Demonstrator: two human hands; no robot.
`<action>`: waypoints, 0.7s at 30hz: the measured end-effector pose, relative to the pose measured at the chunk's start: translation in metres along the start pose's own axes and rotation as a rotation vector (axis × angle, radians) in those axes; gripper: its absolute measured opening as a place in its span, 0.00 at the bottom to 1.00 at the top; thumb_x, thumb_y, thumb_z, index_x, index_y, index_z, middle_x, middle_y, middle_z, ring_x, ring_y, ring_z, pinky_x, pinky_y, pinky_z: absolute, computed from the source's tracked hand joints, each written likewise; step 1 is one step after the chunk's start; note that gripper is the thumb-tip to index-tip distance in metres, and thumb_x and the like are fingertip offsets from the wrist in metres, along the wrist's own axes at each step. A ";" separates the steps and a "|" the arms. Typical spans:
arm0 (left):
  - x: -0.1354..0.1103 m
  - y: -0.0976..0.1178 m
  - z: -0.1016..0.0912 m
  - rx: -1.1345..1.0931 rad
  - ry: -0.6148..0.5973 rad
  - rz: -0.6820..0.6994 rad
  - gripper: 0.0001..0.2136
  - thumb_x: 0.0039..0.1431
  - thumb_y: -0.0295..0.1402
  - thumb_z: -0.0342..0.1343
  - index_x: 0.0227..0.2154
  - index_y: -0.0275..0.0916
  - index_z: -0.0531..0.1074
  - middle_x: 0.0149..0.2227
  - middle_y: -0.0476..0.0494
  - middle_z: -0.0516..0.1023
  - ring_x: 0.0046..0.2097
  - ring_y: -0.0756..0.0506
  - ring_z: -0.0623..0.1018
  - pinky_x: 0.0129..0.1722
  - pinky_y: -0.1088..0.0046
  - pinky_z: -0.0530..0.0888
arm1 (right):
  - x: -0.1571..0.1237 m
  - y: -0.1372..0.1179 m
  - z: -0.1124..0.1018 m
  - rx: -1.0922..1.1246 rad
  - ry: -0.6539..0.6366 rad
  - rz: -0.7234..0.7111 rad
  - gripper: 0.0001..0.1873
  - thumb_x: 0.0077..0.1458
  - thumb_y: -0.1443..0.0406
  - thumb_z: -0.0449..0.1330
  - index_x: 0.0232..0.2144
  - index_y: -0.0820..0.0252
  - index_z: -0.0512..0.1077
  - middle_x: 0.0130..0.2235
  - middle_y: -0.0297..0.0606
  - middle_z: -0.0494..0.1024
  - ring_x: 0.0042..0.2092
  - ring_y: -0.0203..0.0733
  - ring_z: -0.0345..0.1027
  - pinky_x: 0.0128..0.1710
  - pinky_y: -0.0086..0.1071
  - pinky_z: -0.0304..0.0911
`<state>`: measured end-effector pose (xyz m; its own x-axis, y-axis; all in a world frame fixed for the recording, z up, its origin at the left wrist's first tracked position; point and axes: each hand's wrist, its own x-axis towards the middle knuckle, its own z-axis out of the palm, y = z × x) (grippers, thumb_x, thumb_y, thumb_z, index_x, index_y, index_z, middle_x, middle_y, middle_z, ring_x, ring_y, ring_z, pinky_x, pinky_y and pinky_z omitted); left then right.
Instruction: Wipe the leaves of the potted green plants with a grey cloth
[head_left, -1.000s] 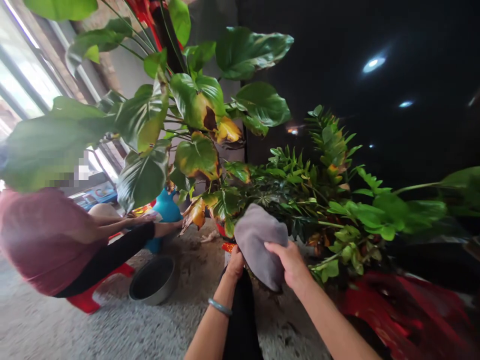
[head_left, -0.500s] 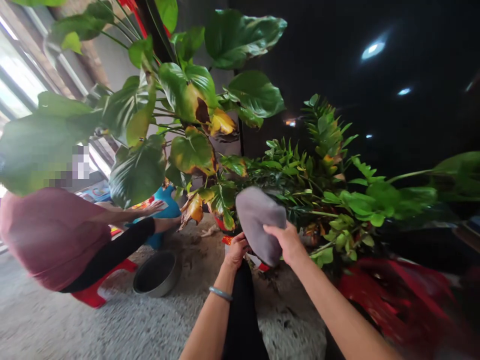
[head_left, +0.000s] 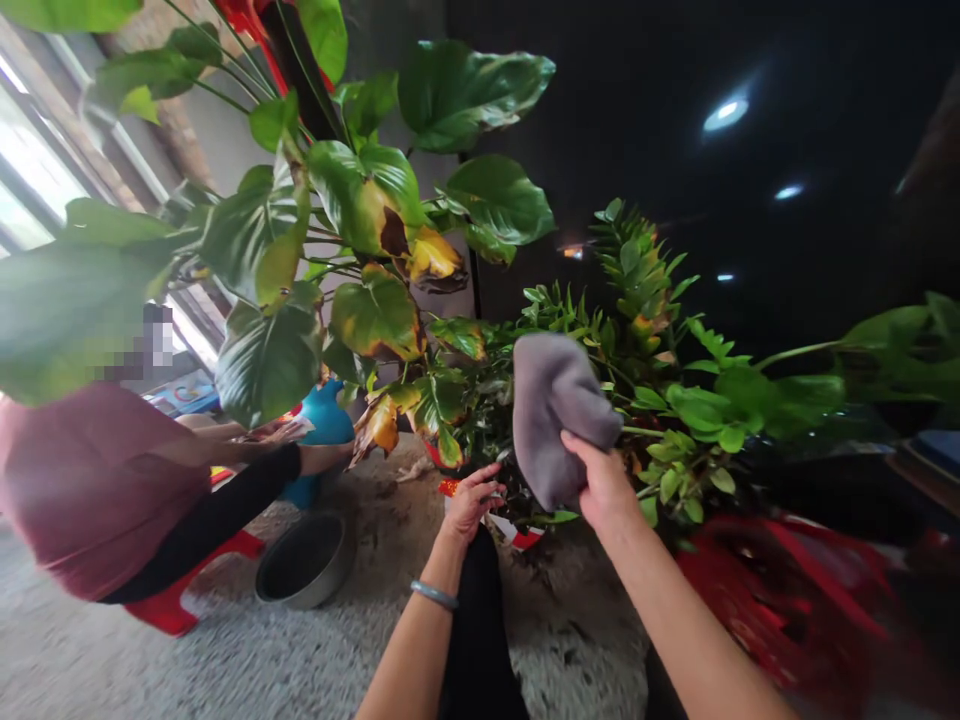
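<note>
A crumpled grey cloth (head_left: pixel 559 415) is gripped in my right hand (head_left: pixel 606 492), thumb on top, in front of the low leafy plant (head_left: pixel 592 320). To its left, my left hand (head_left: pixel 474 500) has its fingers apart and holds nothing I can see. Those fingertips are close to the plant's dark lower leaves; whether they touch is unclear. Just beneath that hand shows a red and white object (head_left: pixel 521 535), partly hidden by my dark-clad leg.
A large broad-leaved plant (head_left: pixel 375 310) with browned, yellowing leaves rises at left. Beyond it a person in a pink top (head_left: pixel 112 480) sits on a red stool (head_left: pixel 169 605), near a blue vase (head_left: pixel 328 415) and a grey basin (head_left: pixel 304 560). Red plastic bags (head_left: pixel 780 590) lie right.
The cloth and my right hand have moved right, away from my left hand. My left fingers have spread. The view has shifted slightly.
</note>
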<state>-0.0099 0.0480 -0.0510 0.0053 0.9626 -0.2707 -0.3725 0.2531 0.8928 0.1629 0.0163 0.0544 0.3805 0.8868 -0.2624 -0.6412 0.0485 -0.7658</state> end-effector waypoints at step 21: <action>-0.013 -0.001 0.014 0.105 0.552 0.414 0.06 0.36 0.29 0.58 0.23 0.39 0.73 0.32 0.45 0.78 0.38 0.44 0.75 0.37 0.71 0.70 | -0.056 0.032 -0.091 -0.208 0.067 0.363 0.16 0.21 0.61 0.71 0.21 0.58 0.76 0.24 0.37 0.81 0.31 0.52 0.75 0.32 0.41 0.70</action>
<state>0.0033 0.0369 -0.0439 -0.6005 0.7994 -0.0192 -0.1500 -0.0890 0.9847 0.1822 -0.0737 -0.0090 0.2016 0.7973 -0.5689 -0.5960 -0.3610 -0.7172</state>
